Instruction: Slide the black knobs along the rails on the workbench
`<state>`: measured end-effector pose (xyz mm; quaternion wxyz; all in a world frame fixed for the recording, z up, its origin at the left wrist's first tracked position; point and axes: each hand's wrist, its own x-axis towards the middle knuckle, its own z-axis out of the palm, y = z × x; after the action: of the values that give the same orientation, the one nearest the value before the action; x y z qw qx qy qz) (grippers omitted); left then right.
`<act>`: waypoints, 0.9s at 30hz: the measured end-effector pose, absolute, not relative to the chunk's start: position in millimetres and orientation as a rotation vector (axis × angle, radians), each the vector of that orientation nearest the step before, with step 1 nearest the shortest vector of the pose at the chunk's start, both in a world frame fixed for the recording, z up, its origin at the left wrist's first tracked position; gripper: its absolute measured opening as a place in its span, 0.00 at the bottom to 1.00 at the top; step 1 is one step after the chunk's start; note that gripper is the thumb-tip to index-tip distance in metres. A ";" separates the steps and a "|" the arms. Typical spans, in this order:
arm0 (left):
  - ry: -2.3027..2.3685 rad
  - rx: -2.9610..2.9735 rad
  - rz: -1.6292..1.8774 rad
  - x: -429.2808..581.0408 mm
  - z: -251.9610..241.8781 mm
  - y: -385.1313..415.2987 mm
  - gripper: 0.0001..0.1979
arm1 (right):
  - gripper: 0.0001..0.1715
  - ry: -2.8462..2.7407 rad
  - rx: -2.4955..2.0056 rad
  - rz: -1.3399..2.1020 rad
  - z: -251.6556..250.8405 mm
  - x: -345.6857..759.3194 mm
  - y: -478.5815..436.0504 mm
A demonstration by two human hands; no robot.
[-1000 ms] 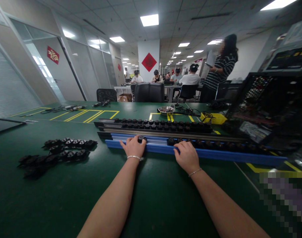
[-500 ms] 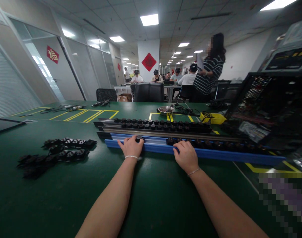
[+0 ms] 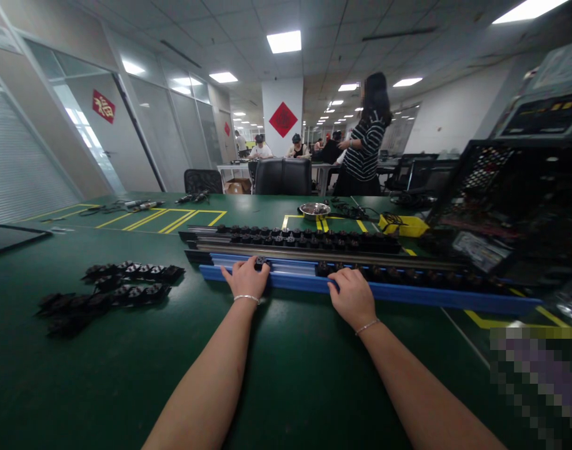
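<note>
A long blue rail [image 3: 295,284] with a channel lies across the green table in front of me. My left hand [image 3: 248,281] is at its left part, thumb and fingers closed around a small black block-shaped part [image 3: 262,262] in the channel. Farther right, my right hand [image 3: 354,299] curls over the rail's near wall, thumb on the outside, fingertips beside the leftmost of a row of black parts [image 3: 322,269]. What those fingertips touch inside is hidden. Between the hands a bare stretch of channel shows.
Behind lie dark rails [image 3: 248,251] holding more black parts. Loose rows of black parts [image 3: 135,290] are at left. Farther back stand a metal bowl [image 3: 314,211] and a yellow tray [image 3: 402,225]; an open computer case [image 3: 496,187] is at right. People are in the background.
Both hands stay almost where they were, with the black part still in the left. In the background, the standing person in a striped top has moved left. The view has shifted slightly.
</note>
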<state>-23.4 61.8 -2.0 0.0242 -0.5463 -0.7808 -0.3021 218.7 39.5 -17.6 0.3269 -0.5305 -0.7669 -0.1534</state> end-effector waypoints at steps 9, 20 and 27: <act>-2.428 -1.725 -0.921 -23.8 1.4 60.5 0.19 | 0.09 -1.999 -1.393 -0.407 -17.5 218.7 39.2; -2.433 -1.740 -0.840 -29.9 0.9 64.7 0.19 | 0.09 -2.011 -1.380 -0.420 -19.9 219.5 41.1; -2.439 -1.738 -0.793 -40.1 1.9 66.7 0.19 | 0.08 -2.014 -1.383 -0.427 -20.0 219.4 41.4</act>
<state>-40.1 66.7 1.9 0.0218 -0.5608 -0.7871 -0.2559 219.4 41.4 -20.0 0.3248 -0.5273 -0.7681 -0.1627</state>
